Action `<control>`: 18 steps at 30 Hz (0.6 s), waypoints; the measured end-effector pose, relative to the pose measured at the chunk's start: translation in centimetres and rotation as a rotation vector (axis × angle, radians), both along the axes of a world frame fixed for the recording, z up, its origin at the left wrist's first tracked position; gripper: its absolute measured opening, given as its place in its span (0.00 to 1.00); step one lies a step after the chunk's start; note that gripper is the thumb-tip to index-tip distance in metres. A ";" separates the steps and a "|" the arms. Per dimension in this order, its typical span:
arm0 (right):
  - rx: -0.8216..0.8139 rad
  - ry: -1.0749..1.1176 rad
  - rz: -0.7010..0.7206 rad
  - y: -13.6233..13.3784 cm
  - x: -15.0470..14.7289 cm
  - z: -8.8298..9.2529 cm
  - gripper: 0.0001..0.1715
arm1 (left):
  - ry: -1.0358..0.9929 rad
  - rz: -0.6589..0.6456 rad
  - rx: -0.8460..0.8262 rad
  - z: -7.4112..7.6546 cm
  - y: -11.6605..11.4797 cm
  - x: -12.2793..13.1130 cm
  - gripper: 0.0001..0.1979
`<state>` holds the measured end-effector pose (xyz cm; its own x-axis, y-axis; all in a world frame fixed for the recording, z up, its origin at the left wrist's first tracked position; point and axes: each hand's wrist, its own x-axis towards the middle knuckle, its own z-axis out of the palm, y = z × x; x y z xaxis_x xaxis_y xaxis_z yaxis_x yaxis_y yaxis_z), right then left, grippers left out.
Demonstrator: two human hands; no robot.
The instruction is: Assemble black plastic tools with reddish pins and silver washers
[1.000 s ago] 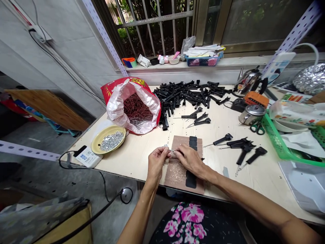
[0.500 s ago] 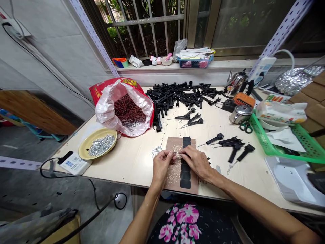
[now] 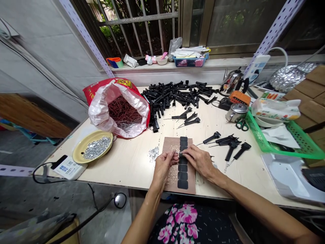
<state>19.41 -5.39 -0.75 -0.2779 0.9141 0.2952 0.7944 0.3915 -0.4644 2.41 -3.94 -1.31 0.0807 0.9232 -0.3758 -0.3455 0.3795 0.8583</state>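
Observation:
My left hand (image 3: 165,165) and my right hand (image 3: 199,160) meet over a brown board (image 3: 169,145) with a row of black pads near the table's front edge. Both hands are pinched together on a small black piece with a thin metal pin (image 3: 179,155) between them. A little heap of small silver bits (image 3: 153,153) lies just left of the board. Several finished black-handled pins (image 3: 230,144) lie to the right of my right hand.
A pink bag of reddish nails (image 3: 122,112) stands at the back left, a pile of black plastic parts (image 3: 175,95) behind the board. A yellow plate of silver bits (image 3: 92,149), a green basket (image 3: 279,142), a kettle (image 3: 232,79) and scissors (image 3: 242,125) are around.
The view has shifted to the right and slightly down. My hands have stayed together on the small piece over the board, with the fingers closing nearer each other.

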 end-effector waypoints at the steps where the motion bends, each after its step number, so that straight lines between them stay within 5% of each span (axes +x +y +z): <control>1: 0.004 -0.005 -0.007 0.2 0.3 0.1 0.14 | 0.037 -0.007 0.020 0.0 0.0 -0.1 0.16; 8: 0.111 -0.228 -0.069 3.3 2.9 -0.2 0.15 | 0.845 0.009 0.592 -0.5 -0.3 -1.0 0.14; 14: 0.126 -0.237 0.419 1.6 3.2 -1.2 0.18 | 1.037 -0.169 0.708 -3.1 -0.1 -1.2 0.20; 18: 0.084 -0.160 0.163 1.4 3.4 -0.9 0.19 | 1.091 -0.146 0.753 -4.1 0.1 -1.3 0.21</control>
<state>22.84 -3.97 -1.62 -0.4691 0.8274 0.3088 0.7783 0.5526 -0.2982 1.13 -3.88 -5.44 0.1823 0.9414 0.2836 0.6506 -0.3318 0.6831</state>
